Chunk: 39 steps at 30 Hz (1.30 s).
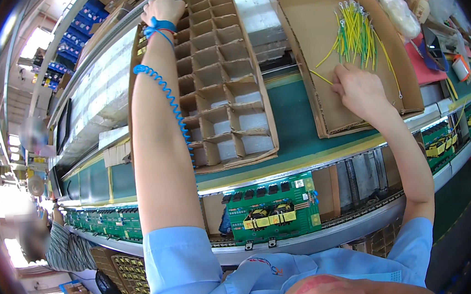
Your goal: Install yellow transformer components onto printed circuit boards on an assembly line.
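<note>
My left hand (163, 10) reaches to the far left corner of a cardboard box (270, 127) divided into small compartments. Its fingers curl downward, and whatever they grip is hidden. A blue wrist strap (159, 26) with a coiled blue cord (167, 89) circles that wrist. Over a shallow cardboard tray (304, 42), my right hand (358, 90) pinches a yellow wire (321, 77), whose end sticks out to the left of the fingers. Just beyond lies a bundle of yellow-green wires (355, 35) with ring terminals.
A green circuit board (274, 216) with yellow-wrapped parts sits on the rail before me. More boards (106, 223) line the rail to the left, near another person's striped sleeve (69, 248). Boards (439, 139) also stand at right. A white plastic bag (399, 12) lies beyond the tray.
</note>
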Tool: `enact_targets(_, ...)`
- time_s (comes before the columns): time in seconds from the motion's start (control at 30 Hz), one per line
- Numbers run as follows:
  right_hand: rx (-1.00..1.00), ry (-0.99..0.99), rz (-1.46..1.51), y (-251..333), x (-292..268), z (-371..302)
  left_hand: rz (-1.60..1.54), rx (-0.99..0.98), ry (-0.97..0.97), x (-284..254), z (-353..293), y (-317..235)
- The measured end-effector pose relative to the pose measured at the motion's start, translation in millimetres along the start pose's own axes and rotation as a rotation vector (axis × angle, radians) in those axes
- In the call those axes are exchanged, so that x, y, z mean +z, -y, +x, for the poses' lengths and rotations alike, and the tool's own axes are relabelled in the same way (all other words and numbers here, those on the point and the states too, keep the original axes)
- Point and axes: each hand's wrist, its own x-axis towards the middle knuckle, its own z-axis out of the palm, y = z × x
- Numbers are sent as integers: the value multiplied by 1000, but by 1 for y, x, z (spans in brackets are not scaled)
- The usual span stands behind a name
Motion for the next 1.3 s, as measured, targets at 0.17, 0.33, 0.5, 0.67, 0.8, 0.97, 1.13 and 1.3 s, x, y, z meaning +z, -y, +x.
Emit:
enact_targets(0.17, -39, 6, 13, -2, 9, 3, -593, -52, -429, -53, -7, 23)
enact_targets(0.33, 66, -42, 84, -14, 10, 2, -845, 50, -389, -168, -69, 90)
enact_targets(0.5, 72, -144, 48, -32, 18, 13, -457, -53, -144, -188, -220, 163)
enact_targets(0.67, 58, -264, 74, -39, 28, 29, -215, -187, -17, -130, -339, 235)
enact_targets(0.8, -20, -358, 170, -75, 50, 40, -248, -349, 10, -90, -365, 257)
enact_targets(0.97, 11, -239, 262, -124, 63, 53, -265, -118, 5, -98, -367, 253)
enact_targets(1.13, 84, -169, 41, -91, 39, 50, -13, 1, 175, -102, -378, 255)
enact_targets(1.3, 147, -176, 19, -72, 31, 41, 0, -112, 161, -108, -377, 268)
